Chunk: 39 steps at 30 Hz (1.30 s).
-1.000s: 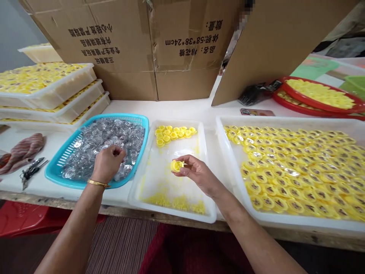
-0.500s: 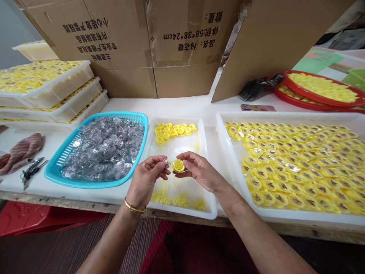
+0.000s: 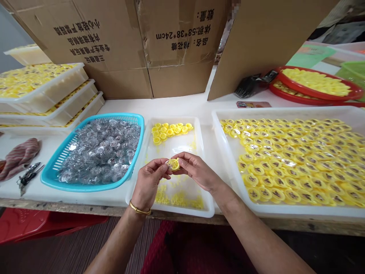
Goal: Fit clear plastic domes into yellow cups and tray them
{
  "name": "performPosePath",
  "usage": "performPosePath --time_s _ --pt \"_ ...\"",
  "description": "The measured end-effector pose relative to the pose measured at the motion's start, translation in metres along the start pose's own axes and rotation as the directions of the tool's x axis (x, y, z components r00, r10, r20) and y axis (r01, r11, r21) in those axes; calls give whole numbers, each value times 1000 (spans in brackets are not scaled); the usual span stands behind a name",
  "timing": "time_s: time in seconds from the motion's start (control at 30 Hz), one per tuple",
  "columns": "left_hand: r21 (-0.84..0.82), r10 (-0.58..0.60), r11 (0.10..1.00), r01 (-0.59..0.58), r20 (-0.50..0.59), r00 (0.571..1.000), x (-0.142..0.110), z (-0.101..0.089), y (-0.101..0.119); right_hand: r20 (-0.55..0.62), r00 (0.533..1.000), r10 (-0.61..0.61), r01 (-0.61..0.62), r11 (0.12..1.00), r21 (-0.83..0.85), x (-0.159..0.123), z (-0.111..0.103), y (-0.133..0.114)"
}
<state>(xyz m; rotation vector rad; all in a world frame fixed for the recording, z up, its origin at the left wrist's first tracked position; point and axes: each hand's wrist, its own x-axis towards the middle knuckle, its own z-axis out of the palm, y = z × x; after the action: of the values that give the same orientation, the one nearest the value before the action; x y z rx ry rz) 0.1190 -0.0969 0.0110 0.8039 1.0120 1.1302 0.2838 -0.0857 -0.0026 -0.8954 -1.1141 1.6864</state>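
Note:
Above the small white tray (image 3: 209, 203), my left hand (image 3: 149, 179) pinches a small clear printed disc (image 3: 169, 164). My right hand (image 3: 196, 169) grips a small round yellow cup (image 3: 175, 164) by its right side. The disc overlaps the cup's left edge; whether it is seated in the rim I cannot tell. Several yellow cups (image 3: 169, 132) lie grouped at the tray's far end, and tiny yellow bits (image 3: 178, 198) are scattered at its near end. To the left, a blue basket (image 3: 45, 177) holds a heap of clear discs (image 3: 99, 148).
At right, a large white tray (image 3: 228, 142) holds rows of yellow cups with printed discs. Stacked filled trays (image 3: 57, 85), keys (image 3: 28, 177) and a striped cloth (image 3: 21, 158) lie left. Cardboard (image 3: 119, 45) stands behind; red plates (image 3: 353, 89) sit at back right.
My hands have come together, bringing the clear disc from beside the yellow cup onto its left edge. The whole view has shifted slightly.

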Motion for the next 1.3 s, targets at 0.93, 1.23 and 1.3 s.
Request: performPosePath --time_s 0.93,1.23,1.3 --pt "626 164 727 -282 240 957 2 -17 21 -23 997 68 -70 992 -109 4 -1 4" --pt "700 291 597 -391 265 919 -4 -9 22 -7 998 57 -57 994 -92 4 0 4" --pt "717 342 534 -449 303 890 -5 -7 22 -6 998 63 -63 995 -80 3 0 4"
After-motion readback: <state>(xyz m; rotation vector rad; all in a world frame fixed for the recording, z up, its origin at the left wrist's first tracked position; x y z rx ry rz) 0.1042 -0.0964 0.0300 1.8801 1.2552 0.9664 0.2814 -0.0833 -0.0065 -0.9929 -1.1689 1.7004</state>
